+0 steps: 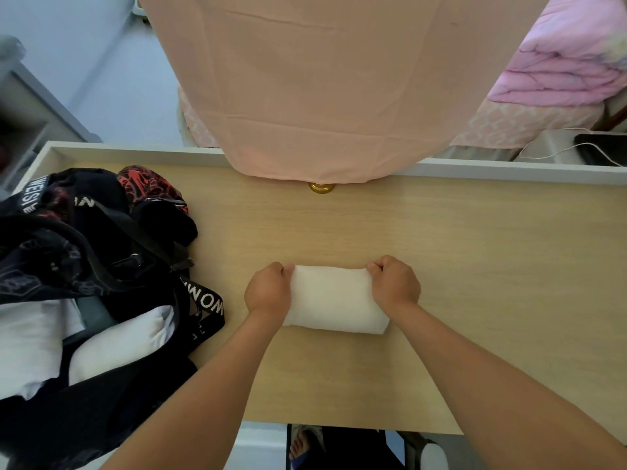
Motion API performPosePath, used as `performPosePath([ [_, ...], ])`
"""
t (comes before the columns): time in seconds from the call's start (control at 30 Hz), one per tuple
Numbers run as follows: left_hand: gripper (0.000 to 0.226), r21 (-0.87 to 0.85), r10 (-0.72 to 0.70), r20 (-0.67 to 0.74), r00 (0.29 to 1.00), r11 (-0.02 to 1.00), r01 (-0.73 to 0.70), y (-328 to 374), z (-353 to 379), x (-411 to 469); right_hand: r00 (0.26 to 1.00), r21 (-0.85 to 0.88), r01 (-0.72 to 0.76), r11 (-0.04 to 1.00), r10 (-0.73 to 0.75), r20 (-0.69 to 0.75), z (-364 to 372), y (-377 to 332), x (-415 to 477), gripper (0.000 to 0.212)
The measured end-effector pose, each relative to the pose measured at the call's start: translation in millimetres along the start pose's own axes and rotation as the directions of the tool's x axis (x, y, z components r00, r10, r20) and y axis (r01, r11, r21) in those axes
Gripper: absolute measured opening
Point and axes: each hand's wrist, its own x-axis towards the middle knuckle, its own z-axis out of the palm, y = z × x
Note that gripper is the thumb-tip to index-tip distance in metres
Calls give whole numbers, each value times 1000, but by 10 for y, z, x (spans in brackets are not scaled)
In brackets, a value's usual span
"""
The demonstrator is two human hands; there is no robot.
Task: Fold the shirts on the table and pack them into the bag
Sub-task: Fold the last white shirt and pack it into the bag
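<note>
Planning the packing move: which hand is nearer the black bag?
Left. The left hand grips the end of the white shirt that faces the black bag; the right hand grips its other end, farther from the bag.

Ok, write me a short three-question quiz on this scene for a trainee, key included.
1. True or false: the rolled white shirt is already inside the black bag.
2. How many hands grip the shirt? A none, B one, C two.
3. Fill in: the bag sits at the person's ___ on the table.
Key: 1 false, it lies on the table. 2 C, the left hand and right hand each grip an end. 3 left.
</note>
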Motion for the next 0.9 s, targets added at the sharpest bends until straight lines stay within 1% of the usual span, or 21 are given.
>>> performPosePath([
  [0.03,24,43,92,-74,993,995,-89,30,1,16,1000,-35,16,999,-16,7,-5,-11,32,23],
  [0.07,20,99,260,-156,953,964,-247,69,7,6,999,-64,40,997,-39,13,-4,-13,62,24],
  [0.1,24,154,450,-172,877,891,-427,103,30,-28,998,-84,60,995,-59,19,1,-4,91,24],
  [0.13,31,193,613,-128,780,787,-586,109,69,-64,997,-98,70,993,-68,24,5,9,121,24],
  [0.17,41,212,706,-35,707,697,-685,83,117,-99,997,-104,70,992,-68,26,3,18,142,23],
  [0.2,53,214,722,66,688,664,-717,28,158,-124,997,-113,68,991,-66,28,4,19,167,23],
  [0.23,63,186,687,157,709,685,-705,-43,182,-131,997,-126,68,990,-65,29,7,12,188,23],
  [0.3,75,37,622,264,737,757,-652,-150,194,-80,998,-171,66,983,-61,33,33,-10,213,23],
  [0.4,65,-185,559,310,769,829,-528,-113,130,-38,997,-324,78,943,-77,14,72,-42,180,25],
  [0.43,65,-227,524,290,801,851,-474,-106,109,-53,991,-371,118,921,-135,-19,87,-37,154,23],
  [0.47,67,-263,476,242,845,871,-415,-120,101,-80,970,-371,195,908,-234,-65,100,-32,121,19],
  [0.5,69,-299,411,172,895,888,-350,-144,91,-131,927,-336,305,891,-358,-108,105,-42,70,18],
  [0.53,67,-338,325,99,941,900,-275,-174,86,-193,861,-295,436,850,-490,-138,115,-41,5,21],
  [0.57,60,-387,231,32,973,900,-201,-202,85,-262,780,-268,566,779,-612,-130,129,-29,-72,25],
  [0.6,49,-449,126,-16,992,886,-120,-217,83,-354,718,-235,666,708,-694,-56,151,-5,-167,33],
  [0.63,37,-515,21,-25,999,856,-31,-233,85,-442,683,-197,723,662,-728,59,183,21,-275,49],
  [0.67,28,-566,-62,-2,998,823,50,-240,84,-527,671,-174,741,648,-718,185,206,52,-378,69],
  [0.7,21,-591,-102,19,995,801,93,-254,89,-585,678,-184,733,655,-680,281,228,93,-441,89],
  [0.73,16,-600,-111,27,993,793,105,-275,97,-624,690,-228,721,654,-645,329,247,134,-472,103],
  [0.8,19,-627,-104,21,994,773,94,-323,99,-645,708,-300,705,643,-611,354,258,162,-476,113],
  [0.9,22,-625,-92,-32,995,779,51,-327,61,-588,719,-322,695,643,-600,351,214,112,-420,113],
])
